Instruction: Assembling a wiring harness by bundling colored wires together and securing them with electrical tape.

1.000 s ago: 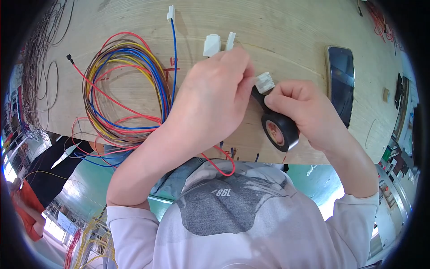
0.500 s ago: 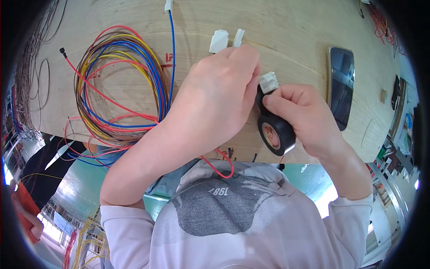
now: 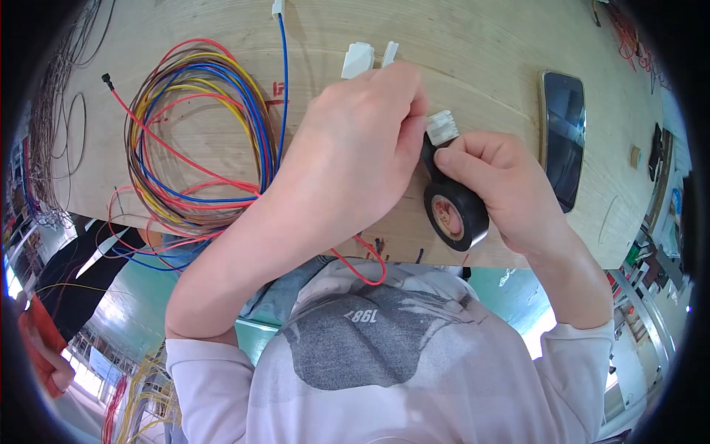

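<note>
My left hand (image 3: 362, 137) is closed in a pinch above the table, its fingertips turned away, so what it grips is hidden. Just beyond its knuckles lie a wide white connector (image 3: 358, 61) and a narrow white connector (image 3: 390, 53), partly covered by the hand. Between thumb and bent fingers, my right hand (image 3: 497, 172) pinches a strip of black tape. The roll of black tape (image 3: 478, 220) hangs from that strip below the hand. A white toothed connector (image 3: 442, 127) sits right at the right fingertips, against the tape. A red wire loop (image 3: 383, 275) hangs over the table's near edge.
Left of my forearm lies a coil of red, yellow, blue and brown wires (image 3: 137, 155). A blue wire (image 3: 285, 81) runs up to a white connector (image 3: 278, 9). A phone (image 3: 563, 140) lies on the right of the wooden table (image 3: 481, 44). Another person's orange clothing (image 3: 41, 340) shows at lower left.
Both hands, the tape roll and the connectors appear slightly higher in the picture, as does most of the table. The grips look the same.
</note>
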Demonstrator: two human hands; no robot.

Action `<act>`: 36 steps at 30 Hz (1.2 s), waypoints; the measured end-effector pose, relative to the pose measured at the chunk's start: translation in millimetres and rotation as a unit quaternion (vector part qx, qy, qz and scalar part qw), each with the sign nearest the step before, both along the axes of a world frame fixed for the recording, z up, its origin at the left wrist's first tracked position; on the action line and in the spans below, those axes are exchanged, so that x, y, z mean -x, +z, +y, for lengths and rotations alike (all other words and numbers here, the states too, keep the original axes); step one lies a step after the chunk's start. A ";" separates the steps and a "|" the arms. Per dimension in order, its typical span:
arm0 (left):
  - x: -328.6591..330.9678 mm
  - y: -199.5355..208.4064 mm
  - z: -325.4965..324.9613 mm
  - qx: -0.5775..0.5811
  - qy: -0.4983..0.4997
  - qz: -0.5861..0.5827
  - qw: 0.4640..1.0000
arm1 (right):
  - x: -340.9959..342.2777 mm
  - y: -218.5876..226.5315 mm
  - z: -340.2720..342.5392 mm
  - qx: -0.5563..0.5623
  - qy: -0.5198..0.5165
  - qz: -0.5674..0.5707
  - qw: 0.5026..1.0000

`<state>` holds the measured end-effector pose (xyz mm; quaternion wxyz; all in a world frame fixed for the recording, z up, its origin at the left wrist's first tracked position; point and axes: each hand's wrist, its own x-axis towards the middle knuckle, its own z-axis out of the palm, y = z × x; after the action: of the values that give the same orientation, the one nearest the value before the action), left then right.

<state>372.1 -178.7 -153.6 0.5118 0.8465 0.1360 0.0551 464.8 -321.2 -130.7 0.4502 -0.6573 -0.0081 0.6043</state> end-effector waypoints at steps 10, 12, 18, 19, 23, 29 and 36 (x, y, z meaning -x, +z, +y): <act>-0.2 -0.5 -2.5 -0.003 0.011 0.004 1.000 | -1.7 -0.2 0.3 -0.004 0.005 0.004 1.000; -1.0 -0.9 -3.1 -0.005 0.011 0.001 1.000 | -2.0 -0.5 -0.1 -0.007 0.004 0.005 1.000; -0.8 0.0 -4.0 -0.008 0.018 0.012 1.000 | -1.2 -1.3 0.3 -0.010 0.008 -0.003 1.000; -0.6 -0.5 -4.4 -0.020 0.019 0.005 1.000 | -0.7 -1.1 0.2 -0.010 0.003 -0.006 1.000; -1.2 -2.0 -6.3 -0.045 0.023 -0.005 0.999 | -0.9 -2.3 -1.0 -0.014 0.000 -0.005 1.000; -3.3 -4.5 -8.5 -0.107 0.018 -0.061 0.992 | 2.3 -4.8 -2.1 -0.012 -0.024 -0.021 0.999; -5.2 -0.9 -9.9 -0.089 0.021 -0.035 0.995 | 2.8 -3.7 -3.9 -0.027 -0.035 -0.004 0.999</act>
<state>377.3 -188.6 -154.4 0.4373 0.8834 0.1297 0.1073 462.0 -325.1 -134.4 0.4886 -0.6470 -0.0027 0.5853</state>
